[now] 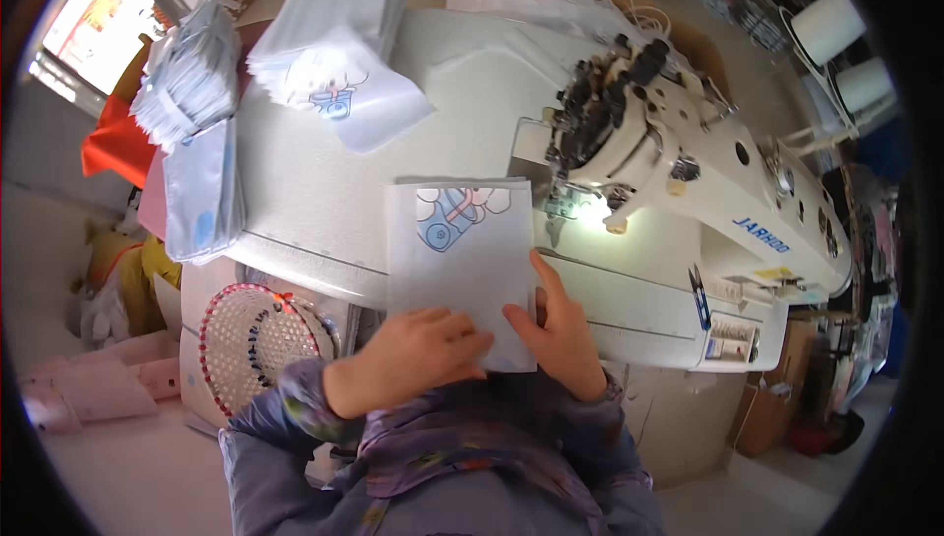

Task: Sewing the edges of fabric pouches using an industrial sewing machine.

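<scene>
Under both hands' fingers (462,334), white fabric piece (460,251).

Bare bench (305,182) lies open to the left of the cloth piece (460,261), between it and the stack of printed pieces (339,44) farther back. On the right the sewing machine (678,172) blocks the way, its needle end just beside the cloth's far corner. Bundled pieces (197,143) crowd the bench's left edge.

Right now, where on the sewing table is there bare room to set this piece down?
Bare table lies between the held white fabric piece and the stack of printed pieces. It is crowded by the sewing machine on the right and the bundles at the left edge.
</scene>
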Available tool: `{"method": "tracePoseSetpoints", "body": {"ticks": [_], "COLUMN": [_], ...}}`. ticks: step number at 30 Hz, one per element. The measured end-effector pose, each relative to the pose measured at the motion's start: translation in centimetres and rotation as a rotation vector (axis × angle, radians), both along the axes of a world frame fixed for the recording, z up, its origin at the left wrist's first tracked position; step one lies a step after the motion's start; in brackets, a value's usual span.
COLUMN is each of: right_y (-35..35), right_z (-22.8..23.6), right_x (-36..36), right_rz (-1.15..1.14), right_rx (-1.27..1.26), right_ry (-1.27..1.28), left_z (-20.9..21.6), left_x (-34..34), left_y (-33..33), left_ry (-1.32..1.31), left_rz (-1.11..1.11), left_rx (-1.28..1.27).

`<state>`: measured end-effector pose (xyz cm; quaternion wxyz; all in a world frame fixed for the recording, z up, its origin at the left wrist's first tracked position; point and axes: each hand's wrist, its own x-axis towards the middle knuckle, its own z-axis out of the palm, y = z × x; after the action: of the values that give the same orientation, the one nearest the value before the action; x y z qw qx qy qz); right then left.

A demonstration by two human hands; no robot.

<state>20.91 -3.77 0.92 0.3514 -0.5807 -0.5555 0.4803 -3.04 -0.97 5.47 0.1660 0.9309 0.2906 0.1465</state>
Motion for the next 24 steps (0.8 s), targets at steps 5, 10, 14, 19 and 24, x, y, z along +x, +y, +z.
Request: {"method": "tracePoseSetpoints", "body": {"ticks": [5,10,14,19,24], "right_y": [-1.5,-2.2,-2.4,-2.2,-2.2], "right_z": [-1.2,-2.0,-2.1,-2.0,-2.4], "right_x": [-0.2,-1.0,-1.4,-2.6,-2.7], "right_rz": [-0.015,-0.051,-0.097,-0.105,-0.131], "right_rx": [0.142,0.249,0.288,0.284,0.344], "right_ry": [-0.208,-0.292,-0.297,-0.357,-0.404], "left_z": [-2.0,-5.2,-4.4,-5.4,-5.4], "left_x": [1.2,4.6,5.4,4.4,4.8], "left_y": [9.5,13.0,13.8,14.4,14.7], "left_ry": [-0.131,-0.162,-0.142,-0.148,-0.079], "left_rz": [0.187,0.258,0.295,0.296,0.287], "left_rx": [0.0,0.063,-0.086,-0.124,-0.056]}}
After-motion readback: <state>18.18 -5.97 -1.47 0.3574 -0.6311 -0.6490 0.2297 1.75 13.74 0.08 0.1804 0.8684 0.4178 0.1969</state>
